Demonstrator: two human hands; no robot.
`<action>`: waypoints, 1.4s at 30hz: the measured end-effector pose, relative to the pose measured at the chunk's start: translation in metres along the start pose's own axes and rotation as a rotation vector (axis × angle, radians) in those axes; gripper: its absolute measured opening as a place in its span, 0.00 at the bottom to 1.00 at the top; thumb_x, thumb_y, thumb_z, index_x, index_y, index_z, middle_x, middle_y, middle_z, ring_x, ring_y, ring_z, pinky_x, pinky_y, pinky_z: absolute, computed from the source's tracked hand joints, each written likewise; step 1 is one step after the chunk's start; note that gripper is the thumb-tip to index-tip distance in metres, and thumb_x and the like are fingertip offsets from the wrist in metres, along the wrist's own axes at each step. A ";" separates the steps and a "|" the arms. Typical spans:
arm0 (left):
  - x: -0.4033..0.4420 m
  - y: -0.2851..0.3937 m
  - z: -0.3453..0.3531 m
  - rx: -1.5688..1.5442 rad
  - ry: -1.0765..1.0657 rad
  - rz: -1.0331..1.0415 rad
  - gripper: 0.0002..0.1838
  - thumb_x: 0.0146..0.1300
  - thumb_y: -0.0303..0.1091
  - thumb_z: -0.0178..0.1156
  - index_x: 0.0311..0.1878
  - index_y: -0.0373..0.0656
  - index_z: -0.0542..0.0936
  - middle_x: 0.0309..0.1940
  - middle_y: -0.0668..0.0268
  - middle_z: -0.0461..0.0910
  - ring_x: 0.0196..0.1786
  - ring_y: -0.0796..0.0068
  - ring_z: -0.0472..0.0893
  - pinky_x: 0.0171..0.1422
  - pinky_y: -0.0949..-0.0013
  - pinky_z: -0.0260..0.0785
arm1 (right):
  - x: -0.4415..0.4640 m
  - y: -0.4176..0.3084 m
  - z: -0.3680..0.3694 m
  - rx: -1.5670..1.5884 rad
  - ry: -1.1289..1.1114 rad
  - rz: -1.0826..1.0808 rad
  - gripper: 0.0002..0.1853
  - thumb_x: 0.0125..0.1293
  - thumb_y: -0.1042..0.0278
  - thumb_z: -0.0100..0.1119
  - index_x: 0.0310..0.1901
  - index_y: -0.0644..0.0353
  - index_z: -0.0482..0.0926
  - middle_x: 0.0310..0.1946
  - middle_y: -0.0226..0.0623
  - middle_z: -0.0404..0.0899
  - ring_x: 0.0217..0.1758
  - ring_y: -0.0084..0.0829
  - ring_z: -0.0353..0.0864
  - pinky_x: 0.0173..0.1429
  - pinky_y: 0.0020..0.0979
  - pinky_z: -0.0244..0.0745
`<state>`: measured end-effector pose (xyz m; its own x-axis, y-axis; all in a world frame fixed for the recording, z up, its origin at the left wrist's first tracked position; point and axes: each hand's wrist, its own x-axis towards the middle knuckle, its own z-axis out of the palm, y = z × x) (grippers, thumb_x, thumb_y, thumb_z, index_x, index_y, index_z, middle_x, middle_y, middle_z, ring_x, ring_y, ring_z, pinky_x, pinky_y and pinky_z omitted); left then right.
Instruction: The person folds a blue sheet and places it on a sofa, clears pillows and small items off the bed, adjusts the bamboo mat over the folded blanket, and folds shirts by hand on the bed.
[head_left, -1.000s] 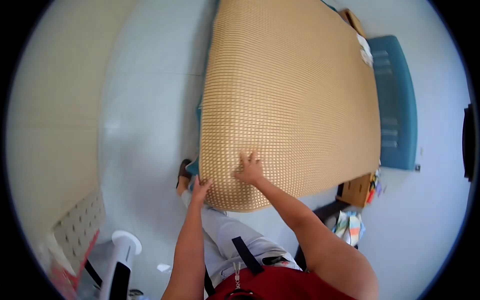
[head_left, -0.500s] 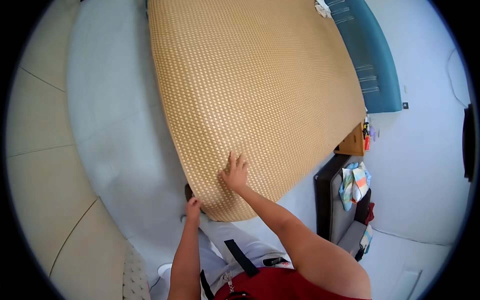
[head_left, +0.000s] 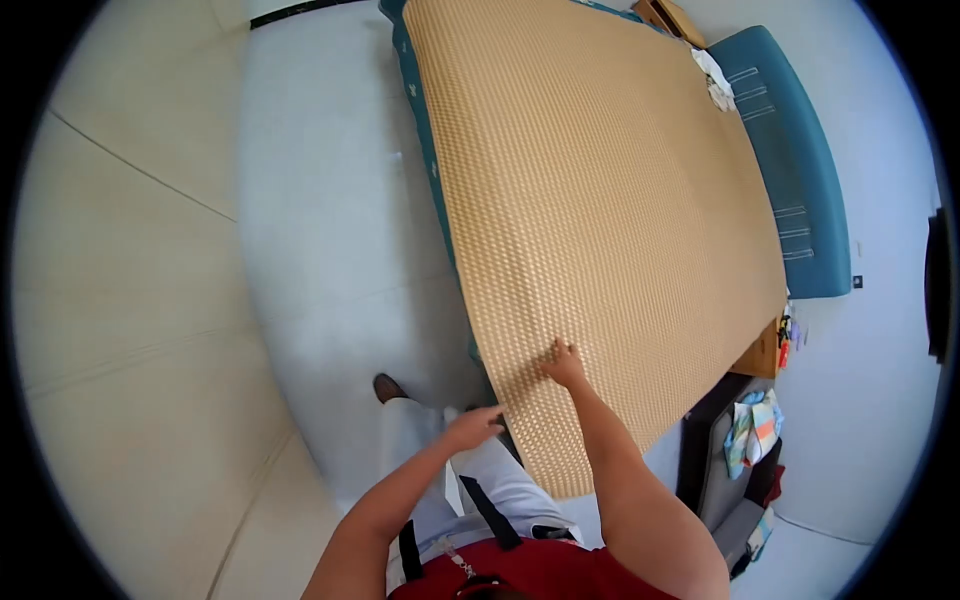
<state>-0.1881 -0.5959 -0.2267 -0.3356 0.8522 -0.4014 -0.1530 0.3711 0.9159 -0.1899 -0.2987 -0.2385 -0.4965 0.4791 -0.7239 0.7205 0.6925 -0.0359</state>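
A woven tan sleeping mat [head_left: 640, 200] covers the bed, its near corner hanging over the bed's end. My right hand [head_left: 565, 365] rests on top of the mat near that corner, fingers apart and nothing held. Beside the mat's left edge is my left hand [head_left: 474, 428], with its fingers stretched toward the edge and the fingertips at or just beside it. Whether they touch it is hard to make out. A teal patterned bed side [head_left: 430, 150] shows under the mat's left edge.
The teal headboard [head_left: 800, 170] stands at the far right, with white cloth [head_left: 713, 80] by it. A wooden nightstand [head_left: 760, 352] and a dark grey sofa [head_left: 735, 480] bearing folded fabric [head_left: 755, 430] are on the right. Pale floor [head_left: 320, 200] runs along the left.
The view has shifted, and more of the bed's teal side shows. My left hand's fingers have gone from a pinch at the mat's edge to stretched out. My right hand stays on the mat.
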 end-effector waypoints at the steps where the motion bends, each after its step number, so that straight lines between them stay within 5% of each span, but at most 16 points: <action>1: -0.009 -0.001 -0.038 0.020 0.067 -0.029 0.26 0.62 0.41 0.54 0.63 0.49 0.67 0.51 0.55 0.76 0.52 0.60 0.76 0.55 0.61 0.67 | -0.002 -0.007 -0.003 0.066 -0.004 0.029 0.53 0.49 0.40 0.65 0.71 0.47 0.45 0.70 0.56 0.38 0.66 0.58 0.58 0.65 0.47 0.62; 6: -0.051 -0.034 -0.201 0.264 0.295 -0.300 0.22 0.61 0.44 0.56 0.58 0.50 0.72 0.45 0.58 0.79 0.45 0.63 0.79 0.50 0.63 0.70 | 0.014 -0.055 0.009 0.243 0.132 0.200 0.56 0.46 0.38 0.65 0.71 0.49 0.43 0.68 0.64 0.38 0.68 0.62 0.51 0.67 0.48 0.56; 9: -0.063 -0.029 -0.274 0.188 0.456 -0.336 0.19 0.61 0.42 0.55 0.55 0.48 0.74 0.43 0.58 0.79 0.44 0.64 0.80 0.48 0.65 0.71 | 0.035 -0.107 -0.011 0.341 0.142 0.219 0.53 0.49 0.37 0.61 0.71 0.43 0.42 0.69 0.64 0.34 0.71 0.64 0.39 0.71 0.50 0.46; 13: -0.061 -0.058 -0.336 -0.055 0.579 -0.372 0.19 0.62 0.38 0.56 0.54 0.42 0.74 0.36 0.62 0.79 0.38 0.70 0.79 0.45 0.68 0.71 | 0.075 -0.175 -0.069 0.341 0.104 0.278 0.51 0.51 0.36 0.58 0.71 0.44 0.41 0.70 0.59 0.31 0.72 0.62 0.36 0.71 0.51 0.46; 20: -0.085 0.003 -0.421 -0.458 0.618 -0.646 0.19 0.62 0.33 0.54 0.54 0.33 0.72 0.35 0.64 0.77 0.36 0.74 0.76 0.43 0.72 0.72 | 0.160 -0.275 -0.151 0.422 0.081 0.208 0.53 0.49 0.35 0.60 0.71 0.50 0.45 0.70 0.58 0.39 0.71 0.60 0.44 0.71 0.50 0.49; 29: -0.082 0.047 -0.589 -0.432 0.762 -0.510 0.18 0.64 0.36 0.52 0.54 0.36 0.73 0.34 0.66 0.78 0.37 0.75 0.77 0.39 0.75 0.68 | 0.261 -0.468 -0.262 0.496 0.101 -0.022 0.48 0.51 0.45 0.61 0.70 0.56 0.49 0.66 0.59 0.52 0.70 0.52 0.53 0.69 0.41 0.55; 35: -0.050 0.052 -0.718 -0.526 0.790 -0.689 0.18 0.63 0.34 0.53 0.53 0.35 0.73 0.32 0.66 0.77 0.32 0.76 0.76 0.37 0.73 0.69 | 0.333 -0.593 -0.339 0.470 0.186 -0.123 0.43 0.55 0.51 0.61 0.68 0.58 0.53 0.65 0.56 0.55 0.67 0.50 0.59 0.67 0.40 0.59; 38: -0.020 -0.001 -0.801 -0.370 0.683 -0.617 0.16 0.64 0.35 0.53 0.51 0.36 0.75 0.31 0.67 0.78 0.30 0.77 0.76 0.35 0.73 0.69 | 0.365 -0.645 -0.377 0.409 0.224 -0.107 0.40 0.56 0.53 0.60 0.67 0.57 0.55 0.64 0.56 0.57 0.66 0.50 0.60 0.66 0.40 0.60; 42: 0.067 0.042 -0.929 -0.096 0.712 -0.528 0.17 0.64 0.38 0.53 0.51 0.37 0.75 0.31 0.66 0.78 0.30 0.78 0.75 0.36 0.74 0.69 | 0.415 -0.711 -0.417 0.383 0.331 -0.170 0.38 0.56 0.54 0.59 0.66 0.55 0.57 0.63 0.52 0.60 0.65 0.49 0.62 0.66 0.39 0.61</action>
<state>-1.0809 -0.8659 -0.2202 -0.6923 0.1356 -0.7087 -0.5175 0.5912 0.6187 -1.1105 -0.3676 -0.2260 -0.7031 0.5646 -0.4323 0.7111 0.5586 -0.4270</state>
